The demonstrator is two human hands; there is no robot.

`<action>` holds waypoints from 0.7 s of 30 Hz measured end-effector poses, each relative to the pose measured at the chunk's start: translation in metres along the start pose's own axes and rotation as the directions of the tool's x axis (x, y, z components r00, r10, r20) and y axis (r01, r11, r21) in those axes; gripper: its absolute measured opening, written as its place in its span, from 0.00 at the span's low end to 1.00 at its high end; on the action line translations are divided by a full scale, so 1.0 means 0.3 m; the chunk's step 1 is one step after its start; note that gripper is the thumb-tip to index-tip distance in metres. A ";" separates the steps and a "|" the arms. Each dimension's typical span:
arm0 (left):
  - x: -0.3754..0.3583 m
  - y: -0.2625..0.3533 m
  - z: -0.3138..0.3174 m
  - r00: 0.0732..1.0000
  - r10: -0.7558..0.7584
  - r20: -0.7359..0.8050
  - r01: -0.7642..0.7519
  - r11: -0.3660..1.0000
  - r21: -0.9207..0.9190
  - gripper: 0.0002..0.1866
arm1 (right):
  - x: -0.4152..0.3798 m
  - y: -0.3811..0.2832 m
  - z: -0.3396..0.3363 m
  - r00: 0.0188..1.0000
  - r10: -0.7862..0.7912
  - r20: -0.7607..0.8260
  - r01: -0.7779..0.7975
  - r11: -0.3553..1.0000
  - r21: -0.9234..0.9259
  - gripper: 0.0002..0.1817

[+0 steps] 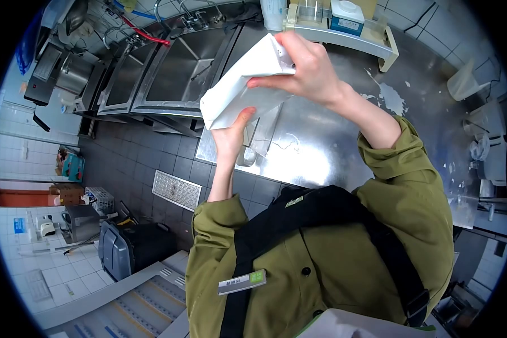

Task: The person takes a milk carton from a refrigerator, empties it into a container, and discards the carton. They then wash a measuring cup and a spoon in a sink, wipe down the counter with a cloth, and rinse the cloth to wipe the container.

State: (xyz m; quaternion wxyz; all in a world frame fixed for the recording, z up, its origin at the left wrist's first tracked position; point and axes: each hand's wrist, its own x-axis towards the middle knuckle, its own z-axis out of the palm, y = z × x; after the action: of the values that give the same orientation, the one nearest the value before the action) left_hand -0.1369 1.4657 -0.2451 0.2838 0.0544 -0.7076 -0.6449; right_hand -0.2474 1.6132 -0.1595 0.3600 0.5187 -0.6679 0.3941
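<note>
A white bag [242, 77] with creased sides is held up in front of me over the edge of the steel worktop [332, 135]. My right hand [308, 66] pinches its upper right end, thumb on the near face and fingers over the top. Lower down, my left hand [231, 135] grips the bottom left part, with its thumb against the near face and its other fingers hidden behind. I cannot see what the bag contains.
Steel sinks [177, 73] with taps stand at the upper left. At the back of the worktop, a low shelf [349, 42] carries a blue-and-white device [346, 17]. White liquid [391, 98] is spilled on the steel. A dark wheeled bin [135, 248] stands at the lower left.
</note>
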 end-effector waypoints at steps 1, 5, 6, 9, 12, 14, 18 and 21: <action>-0.001 0.000 0.006 1.000 0.020 -0.012 -0.020 1.000 -0.003 0.25 | 0.002 -0.005 0.002 1.000 0.000 -0.001 0.000 1.000 -0.013 0.31; -0.017 -0.006 0.034 0.987 0.073 -0.145 -0.070 0.997 0.026 0.24 | 0.016 -0.022 0.003 0.999 -0.020 0.027 0.021 0.999 -0.042 0.32; -0.020 -0.018 0.035 0.985 0.071 -0.158 -0.065 0.997 0.038 0.24 | 0.019 -0.021 0.005 1.000 -0.013 0.023 0.014 0.999 -0.035 0.32; -0.025 -0.024 0.033 0.985 0.018 -0.169 -0.015 1.000 0.023 0.23 | 0.031 0.016 0.030 0.998 0.011 0.066 -0.010 1.000 -0.021 0.33; -0.036 -0.020 0.002 0.993 -0.017 -0.120 0.009 0.998 -0.063 0.32 | 0.050 0.041 0.029 0.965 0.120 0.231 -0.125 0.992 0.010 0.34; -0.059 -0.004 -0.008 0.986 0.067 -0.150 -0.083 0.991 -0.107 0.39 | 0.056 0.082 0.035 0.934 0.164 0.316 -0.190 0.980 0.055 0.35; -0.050 0.028 -0.046 0.971 0.211 -0.117 -0.209 0.978 0.028 0.45 | 0.074 0.101 0.022 0.829 0.171 0.532 -0.307 0.935 0.178 0.41; -0.063 0.007 -0.021 0.971 0.133 -0.197 -0.101 0.981 0.165 0.37 | 0.066 0.116 0.037 0.821 0.084 0.565 -0.200 0.969 0.147 0.49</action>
State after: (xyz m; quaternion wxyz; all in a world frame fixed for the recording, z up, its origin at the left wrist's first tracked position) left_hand -0.1177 1.4688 -0.2492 0.3884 0.1010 -0.7237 -0.5615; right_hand -0.2863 1.6005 -0.1520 0.0666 0.5926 -0.7374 0.3172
